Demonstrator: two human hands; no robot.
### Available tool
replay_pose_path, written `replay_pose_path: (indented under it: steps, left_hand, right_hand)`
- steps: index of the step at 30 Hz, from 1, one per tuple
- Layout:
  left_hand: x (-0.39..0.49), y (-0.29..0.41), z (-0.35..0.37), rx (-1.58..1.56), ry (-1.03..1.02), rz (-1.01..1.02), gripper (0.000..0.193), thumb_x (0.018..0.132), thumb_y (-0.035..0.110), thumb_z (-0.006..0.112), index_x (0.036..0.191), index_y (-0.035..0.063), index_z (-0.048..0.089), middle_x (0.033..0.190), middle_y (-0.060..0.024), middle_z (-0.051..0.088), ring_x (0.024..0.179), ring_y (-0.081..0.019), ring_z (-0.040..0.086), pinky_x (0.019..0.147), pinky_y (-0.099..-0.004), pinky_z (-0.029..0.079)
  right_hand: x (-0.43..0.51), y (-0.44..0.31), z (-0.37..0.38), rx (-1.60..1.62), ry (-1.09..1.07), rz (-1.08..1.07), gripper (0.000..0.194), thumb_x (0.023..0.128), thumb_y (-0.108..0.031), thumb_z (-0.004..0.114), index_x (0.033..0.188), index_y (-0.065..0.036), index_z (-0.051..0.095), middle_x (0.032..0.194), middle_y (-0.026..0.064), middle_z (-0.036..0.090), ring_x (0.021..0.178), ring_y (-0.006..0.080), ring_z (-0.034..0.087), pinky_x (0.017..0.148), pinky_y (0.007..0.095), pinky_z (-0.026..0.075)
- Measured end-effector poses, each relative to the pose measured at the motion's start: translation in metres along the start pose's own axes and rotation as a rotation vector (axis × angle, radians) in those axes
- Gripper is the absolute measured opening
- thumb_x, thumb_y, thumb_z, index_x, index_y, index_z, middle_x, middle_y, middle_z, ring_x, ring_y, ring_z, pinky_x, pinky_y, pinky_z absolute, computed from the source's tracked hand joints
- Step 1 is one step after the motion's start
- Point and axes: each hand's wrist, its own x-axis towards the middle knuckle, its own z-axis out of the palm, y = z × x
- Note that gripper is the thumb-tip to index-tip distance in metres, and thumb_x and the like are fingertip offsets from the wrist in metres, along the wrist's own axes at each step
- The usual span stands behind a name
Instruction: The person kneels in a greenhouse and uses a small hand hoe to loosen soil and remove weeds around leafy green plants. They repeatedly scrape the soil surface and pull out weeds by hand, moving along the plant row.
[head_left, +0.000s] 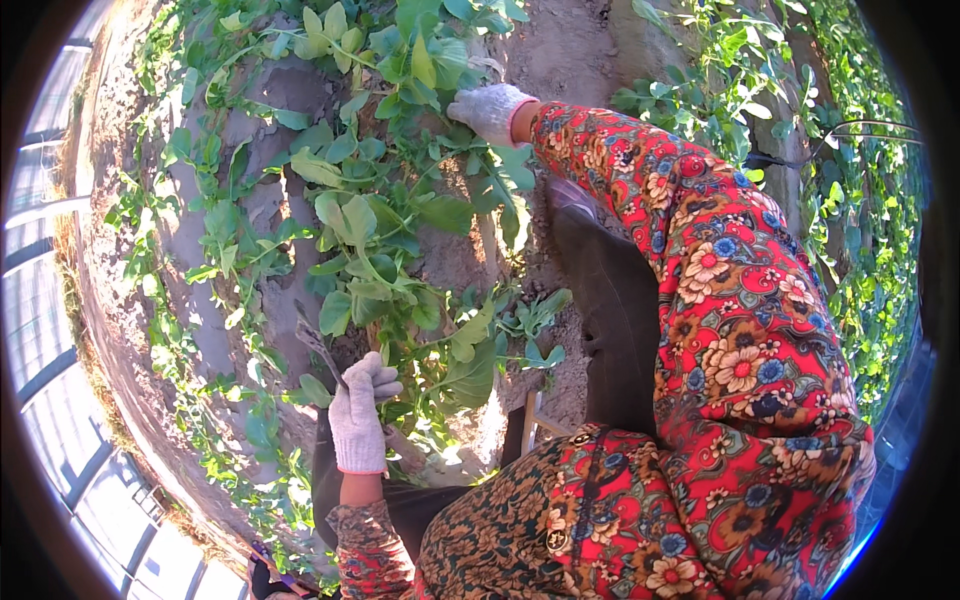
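My left hand (360, 416), in a pale knitted glove, holds a slender dark metal tool (321, 345) that points up and to the left. Its exact kind is hard to make out. Beside that hand stand broad-leaved green plants (367, 225), probably a brassica crop, some with yellowing leaves. Farther up, my right hand (491, 112) wears a matching glove and reaches to the right edge of the foliage. Its fingertips are partly among the leaves, and whether they grip a stem cannot be seen.
Bare soil (555, 52) runs between the crop rows. More leafy plants (862, 300) grow at the right, near a thin dark wire or tube (874, 124). My shoe (570, 196) rests beside the plants. A light-coloured frame (531, 420) stands between my legs. Bright framed panels (52, 300) line the left.
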Motion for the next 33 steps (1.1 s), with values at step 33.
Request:
replay_pose_path:
  steps: [33]
  left_hand:
    - [-0.047, 0.017, -0.029, -0.032, -0.02, 0.014, 0.059, 0.106, 0.044, 0.04, 0.124, -0.0086, 0.058, 0.105, -0.0183, 0.068, 0.09, -0.0224, 0.069, 0.087, -0.0349, 0.052]
  right_hand:
    - [0.134, 0.11, 0.142, -0.091, 0.324, 0.293, 0.05, 0.103, -0.041, 0.033, 0.135, -0.01, 0.056, 0.141, 0.008, 0.056, 0.124, 0.0258, 0.055, 0.102, 0.0394, 0.044]
